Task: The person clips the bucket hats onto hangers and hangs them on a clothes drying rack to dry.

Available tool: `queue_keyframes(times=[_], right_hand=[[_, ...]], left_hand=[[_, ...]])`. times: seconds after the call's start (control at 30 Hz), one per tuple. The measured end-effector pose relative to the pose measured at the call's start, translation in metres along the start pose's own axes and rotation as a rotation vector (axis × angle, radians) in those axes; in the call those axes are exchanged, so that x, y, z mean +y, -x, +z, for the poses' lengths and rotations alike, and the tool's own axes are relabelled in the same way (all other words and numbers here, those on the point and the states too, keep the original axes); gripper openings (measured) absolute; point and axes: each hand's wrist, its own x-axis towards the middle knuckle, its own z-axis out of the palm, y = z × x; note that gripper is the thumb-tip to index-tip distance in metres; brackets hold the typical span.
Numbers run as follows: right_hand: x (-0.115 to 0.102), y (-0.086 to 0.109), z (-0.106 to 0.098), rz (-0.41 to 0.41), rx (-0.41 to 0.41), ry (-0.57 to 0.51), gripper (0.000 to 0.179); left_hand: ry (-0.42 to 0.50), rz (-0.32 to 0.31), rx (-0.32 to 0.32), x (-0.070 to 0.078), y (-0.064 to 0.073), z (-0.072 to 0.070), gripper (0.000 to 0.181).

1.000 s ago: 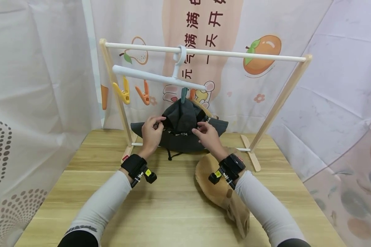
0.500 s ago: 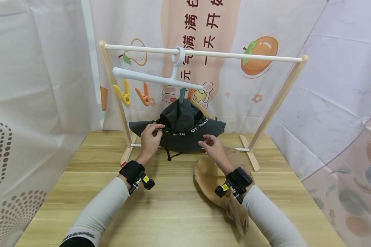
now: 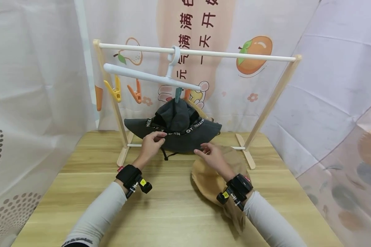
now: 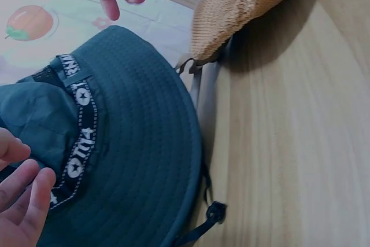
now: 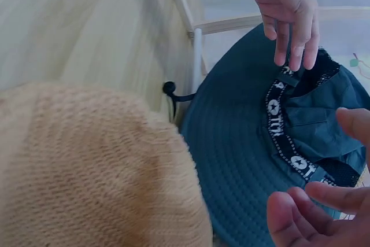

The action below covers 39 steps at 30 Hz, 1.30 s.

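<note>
In the head view, the right hand has just come away from the dark hat and now hangs low by its brim; the left hand has eased down too, leaving more of the lettered band showing. The hat dangles by its crown from a green clip under the hanger. It looks to me as though the clip bears it unaided, so fixing it there is probably about done. A tan hat lies on the counter, below the right hand.

From the left wrist, the left hand's fingers are softly bent before the crown, no cloth between them; whether they touch it, I can't tell.

From the right wrist, the right hand's fingers and thumb stand wide apart, holding nothing.
</note>
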Motion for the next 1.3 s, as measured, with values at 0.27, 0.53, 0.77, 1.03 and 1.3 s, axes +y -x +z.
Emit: queue_keyframes(times=[0.27,0.53,0.77,1.03,1.3], right_hand=[[0.005,0.011,-0.003,-0.001,-0.161,0.168,0.062],[0.013,0.021,0.002,0.035,-0.228,0.279,0.067],[0.018,0.027,0.013,0.009,-0.219,0.258,0.040],[0.024,0.033,0.023,-0.001,-0.263,0.267,0.030],[0.031,0.038,0.028,0.008,-0.287,0.295,0.029]], left_hand=[[0.010,0.004,-0.053,-0.009,0.004,0.008,0.022],[0.008,0.006,-0.095,-0.016,0.012,0.027,0.021],[0.008,-0.014,-0.120,-0.024,0.018,0.034,0.020],[0.013,-0.007,-0.222,-0.029,0.021,0.044,0.026],[-0.028,0.026,-0.396,-0.036,0.025,0.059,0.034]])
